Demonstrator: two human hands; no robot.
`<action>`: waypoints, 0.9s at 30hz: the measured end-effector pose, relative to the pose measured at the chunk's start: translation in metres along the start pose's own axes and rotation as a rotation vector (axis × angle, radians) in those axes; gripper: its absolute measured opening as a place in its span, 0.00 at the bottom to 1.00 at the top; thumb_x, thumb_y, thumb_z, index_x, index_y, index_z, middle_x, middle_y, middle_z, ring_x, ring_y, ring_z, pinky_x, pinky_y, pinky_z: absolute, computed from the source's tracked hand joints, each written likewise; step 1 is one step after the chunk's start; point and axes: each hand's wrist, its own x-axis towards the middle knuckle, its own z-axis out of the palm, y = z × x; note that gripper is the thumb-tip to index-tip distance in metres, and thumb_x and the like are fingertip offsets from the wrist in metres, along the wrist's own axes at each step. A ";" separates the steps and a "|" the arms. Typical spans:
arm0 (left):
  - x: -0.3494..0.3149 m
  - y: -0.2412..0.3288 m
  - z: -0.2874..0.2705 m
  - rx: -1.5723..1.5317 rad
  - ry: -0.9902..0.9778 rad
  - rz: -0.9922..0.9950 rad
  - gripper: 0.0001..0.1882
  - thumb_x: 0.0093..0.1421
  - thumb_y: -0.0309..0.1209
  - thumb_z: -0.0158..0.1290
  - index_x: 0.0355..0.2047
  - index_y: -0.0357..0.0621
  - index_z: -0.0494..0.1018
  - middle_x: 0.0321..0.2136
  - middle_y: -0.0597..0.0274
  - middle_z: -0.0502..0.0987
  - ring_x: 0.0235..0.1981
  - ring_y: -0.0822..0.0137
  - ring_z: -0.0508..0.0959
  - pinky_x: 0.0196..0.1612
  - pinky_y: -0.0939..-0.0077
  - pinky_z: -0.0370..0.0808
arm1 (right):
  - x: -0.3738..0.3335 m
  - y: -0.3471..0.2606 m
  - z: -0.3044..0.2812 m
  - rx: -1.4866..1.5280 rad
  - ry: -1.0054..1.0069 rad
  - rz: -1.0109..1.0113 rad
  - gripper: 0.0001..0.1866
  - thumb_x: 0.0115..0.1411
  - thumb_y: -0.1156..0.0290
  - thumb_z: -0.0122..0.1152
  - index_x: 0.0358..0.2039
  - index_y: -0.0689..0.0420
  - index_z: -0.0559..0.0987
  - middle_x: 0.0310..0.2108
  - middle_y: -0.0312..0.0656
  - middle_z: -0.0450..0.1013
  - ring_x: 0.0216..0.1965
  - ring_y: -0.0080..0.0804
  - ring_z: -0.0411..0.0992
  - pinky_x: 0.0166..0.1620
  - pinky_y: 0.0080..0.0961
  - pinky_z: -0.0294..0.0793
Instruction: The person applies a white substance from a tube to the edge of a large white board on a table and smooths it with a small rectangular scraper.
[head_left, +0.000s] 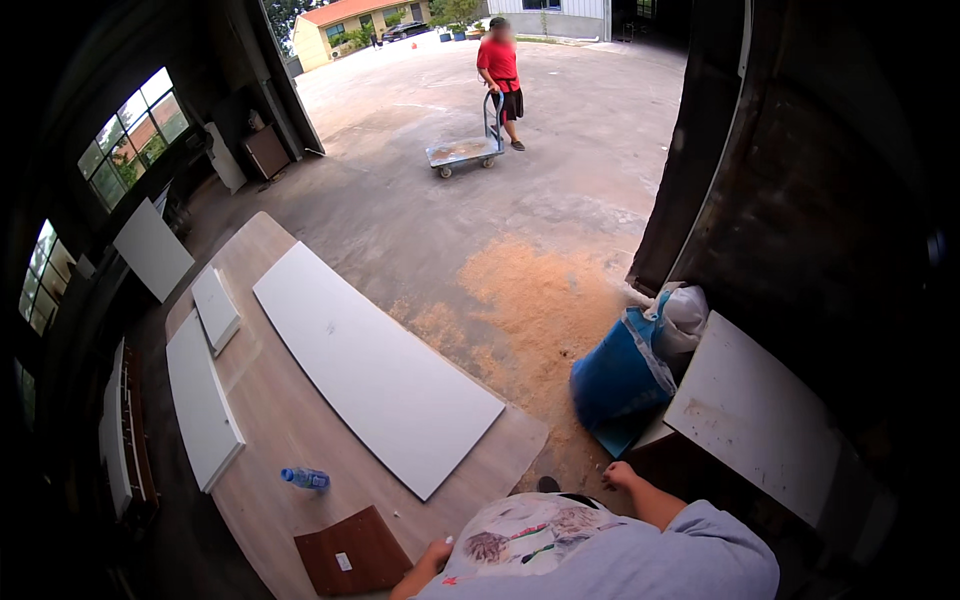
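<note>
My left hand [436, 555] is low by my shirt, beside the table's near edge, its fingers closed. A small white spot shows at its fingertips; what it is, I cannot make out. Close to it on the table lies a dark brown board [352, 553] with a white label. My right hand [620, 476] hangs at my right side with its fingers curled in, and whatever may be inside is hidden. Ahead of that hand stands a blue sack [618, 368]. A long white panel [372, 365] rests across the table, away from both hands.
The wooden table [270, 480] also bears a plastic bottle [305, 479], a white panel [202, 400] and shorter white boards [216, 308]. Sawdust [535, 300] covers the floor. A white cabinet [750, 425] stands right. Outside, a person [500, 70] holds a platform cart [462, 151].
</note>
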 end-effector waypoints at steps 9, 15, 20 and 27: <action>-0.064 -0.045 -0.020 -0.490 0.160 -0.320 0.17 0.59 0.40 0.56 0.37 0.37 0.78 0.31 0.56 0.82 0.26 0.66 0.78 0.28 0.70 0.73 | 0.013 0.002 0.017 -0.158 -0.091 0.139 0.07 0.57 0.72 0.58 0.33 0.61 0.79 0.29 0.48 0.79 0.27 0.43 0.81 0.28 0.37 0.81; -0.048 0.015 -0.008 -0.690 0.288 -0.190 0.14 0.60 0.39 0.55 0.31 0.39 0.80 0.23 0.61 0.80 0.20 0.73 0.74 0.21 0.77 0.70 | 0.040 -0.033 0.002 -0.400 -0.148 0.065 0.07 0.57 0.72 0.56 0.31 0.60 0.80 0.30 0.46 0.79 0.27 0.40 0.81 0.28 0.35 0.80; -0.033 0.041 0.026 -0.554 0.278 -0.091 0.16 0.59 0.40 0.56 0.31 0.36 0.81 0.17 0.60 0.76 0.15 0.71 0.73 0.19 0.76 0.68 | 0.045 -0.070 -0.007 -0.376 -0.121 -0.032 0.07 0.58 0.71 0.56 0.30 0.61 0.79 0.26 0.44 0.79 0.23 0.36 0.80 0.24 0.31 0.77; 0.069 0.148 -0.165 -0.921 0.423 -0.110 0.18 0.61 0.36 0.56 0.46 0.38 0.68 0.30 0.62 0.72 0.27 0.64 0.81 0.22 0.74 0.76 | 0.029 -0.124 0.028 -0.364 -0.139 -0.143 0.04 0.52 0.73 0.61 0.25 0.61 0.79 0.23 0.42 0.77 0.23 0.30 0.75 0.28 0.28 0.74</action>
